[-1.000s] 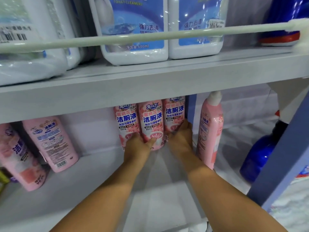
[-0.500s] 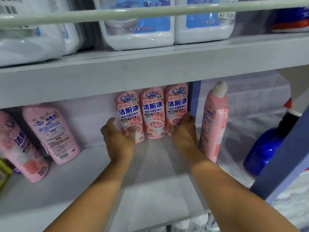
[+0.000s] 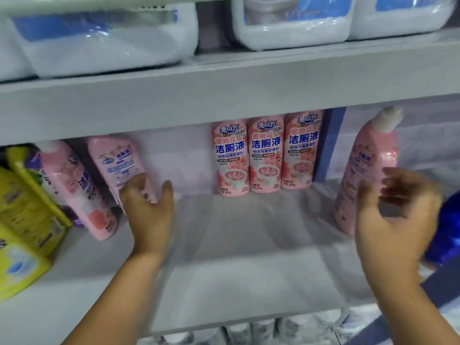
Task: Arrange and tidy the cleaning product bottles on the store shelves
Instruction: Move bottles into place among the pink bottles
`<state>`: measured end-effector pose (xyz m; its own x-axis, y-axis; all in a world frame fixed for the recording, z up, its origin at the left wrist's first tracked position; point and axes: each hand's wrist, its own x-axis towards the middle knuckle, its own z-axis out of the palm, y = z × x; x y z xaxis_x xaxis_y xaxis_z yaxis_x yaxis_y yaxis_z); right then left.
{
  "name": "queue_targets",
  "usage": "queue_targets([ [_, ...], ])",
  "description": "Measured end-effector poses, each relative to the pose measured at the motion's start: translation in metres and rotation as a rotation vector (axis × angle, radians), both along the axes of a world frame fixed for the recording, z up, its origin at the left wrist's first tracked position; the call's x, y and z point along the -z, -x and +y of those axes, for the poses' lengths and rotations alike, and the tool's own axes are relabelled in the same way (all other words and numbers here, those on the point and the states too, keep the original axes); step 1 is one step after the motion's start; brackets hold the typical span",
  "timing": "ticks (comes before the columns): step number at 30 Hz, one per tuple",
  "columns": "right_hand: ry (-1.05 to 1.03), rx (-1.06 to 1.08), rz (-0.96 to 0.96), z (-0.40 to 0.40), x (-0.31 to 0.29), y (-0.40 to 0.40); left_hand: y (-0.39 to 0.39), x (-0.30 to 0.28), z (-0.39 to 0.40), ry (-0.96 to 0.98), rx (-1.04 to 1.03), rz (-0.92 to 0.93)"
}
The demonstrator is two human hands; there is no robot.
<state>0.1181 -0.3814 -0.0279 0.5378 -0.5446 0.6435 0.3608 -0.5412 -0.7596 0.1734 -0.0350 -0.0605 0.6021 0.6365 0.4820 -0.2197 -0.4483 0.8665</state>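
Both hands are reaching for stray pink plastic toilet-cleaner bottles on the pale grey store shelf (image 3: 224, 257).

The left hand (image 3: 149, 210), fingers spread, is nearing the back-facing bottle (image 3: 117, 163); the right hand (image 3: 393, 220), blurred and loosely spread, is nearing the white-capped bottle (image 3: 366, 165). Probably heavy, slick: grip mid-body. The neat trio (image 3: 266, 155) is standing at the back.

From my feed the right hand (image 3: 395, 220) is smeared by motion, so I can't make out its fingers. The upper shelf (image 3: 224, 100) hides the tops of the three pink bottles (image 3: 266, 158). The white jugs (image 3: 293, 26) above are cropped by the top edge, and the blue bottle (image 3: 445, 232) by the right edge.
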Motion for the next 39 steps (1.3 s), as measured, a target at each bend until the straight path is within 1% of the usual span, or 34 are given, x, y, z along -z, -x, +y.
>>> queue_targets([
  [2,-0.071,-0.017,0.123,-0.006,0.007,-0.012,0.0,-0.003,0.03,-0.065,-0.119,-0.005],
  [5,-0.132,-0.152,0.253,0.003,0.01,-0.035,-0.004,-0.008,0.053,-0.098,-0.202,0.025],
  [8,-0.206,-0.092,0.319,0.001,0.013,-0.045,-0.011,-0.006,0.058,-0.06,-0.235,0.076],
  [11,-0.181,-0.104,0.38,0.007,0.013,-0.044,-0.023,-0.004,0.065,0.029,-0.253,0.194],
  [14,-0.13,-0.193,0.366,0.026,0.014,-0.04,-0.029,-0.004,0.065,-0.037,-0.303,0.301],
  [18,-0.089,-0.277,0.421,0.054,0.022,-0.037,-0.035,-0.007,0.064,-0.091,-0.328,0.34],
  [21,-0.091,-0.36,0.457,0.064,0.026,-0.039,-0.032,-0.008,0.06,-0.094,-0.258,0.351],
  [22,-0.099,-0.39,0.469,0.066,0.026,-0.039,-0.029,-0.005,0.057,-0.097,-0.214,0.323],
  [24,-0.112,-0.429,0.463,0.072,0.027,-0.039,-0.021,0.0,0.045,-0.083,-0.085,0.251],
  [28,-0.159,-0.391,0.38,0.091,0.032,-0.032,-0.004,0.004,0.007,-0.077,0.232,0.231],
  [31,-0.049,-0.362,0.331,0.103,0.041,-0.022,0.003,0.005,-0.025,-0.035,0.402,0.233],
  [33,0.027,-0.367,0.337,0.104,0.047,-0.012,0.006,0.005,-0.042,-0.01,0.466,0.245],
  [35,0.026,-0.409,0.337,0.1,0.05,-0.002,0.012,0.006,-0.057,-0.003,0.513,0.26],
  [37,0.019,-0.477,0.353,0.091,0.052,-0.001,0.017,0.007,-0.067,-0.009,0.515,0.261],
  [39,0.009,-0.588,0.403,0.078,0.054,-0.01,0.021,0.006,-0.074,-0.017,0.477,0.262],
])
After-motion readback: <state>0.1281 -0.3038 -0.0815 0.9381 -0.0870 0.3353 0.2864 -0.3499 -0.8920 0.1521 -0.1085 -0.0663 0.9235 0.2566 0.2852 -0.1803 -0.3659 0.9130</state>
